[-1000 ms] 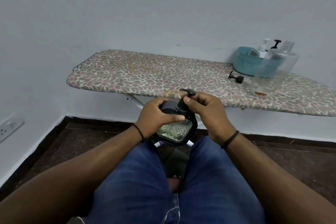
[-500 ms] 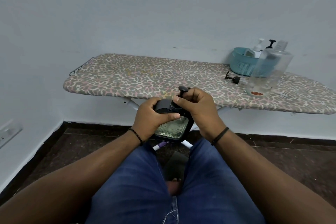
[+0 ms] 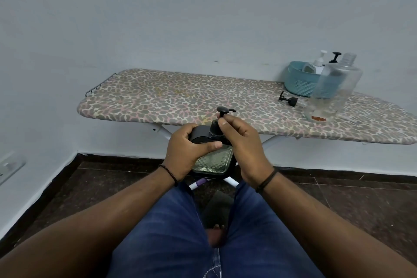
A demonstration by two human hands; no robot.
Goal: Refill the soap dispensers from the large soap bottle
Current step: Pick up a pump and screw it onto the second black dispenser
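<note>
Since half a second ago: pump head (image 3: 225,111) turned, spout now pointing right; right-hand grip shifted lower onto pump collar. Dispenser raised slightly, otherwise same place between the knees.

Ironing board (image 3: 180,99), leopard-print cover, spanning the frame against a pale wall; white legs visible beneath.

Large soap bottle (image 3: 331,90), clear, upright on right part of board, just in front of the basket and overlapping it in view. Liquid level not readable.

Teal basket (image 3: 300,81) at far right of board, near wall. Inside: white pump bottle (image 3: 319,61) and a black pump top (image 3: 335,56); other contents unclear.

Soap dispenser (image 3: 214,158), dark frame with textured glass body, held in the air in front of board edge, above the lap, tilted toward the camera.

Left hand (image 3: 187,151) wrapped round dispenser's dark upper body, thumb across front. Firm hold.

Right hand (image 3: 246,149) with fingers curled, index and thumb pinching the pump at its collar just below the head. Whether collar is loosened or seated: cannot tell.

Loose black pump (image 3: 288,100) lying on its side on board, just left of large bottle, apart from it.
</note>
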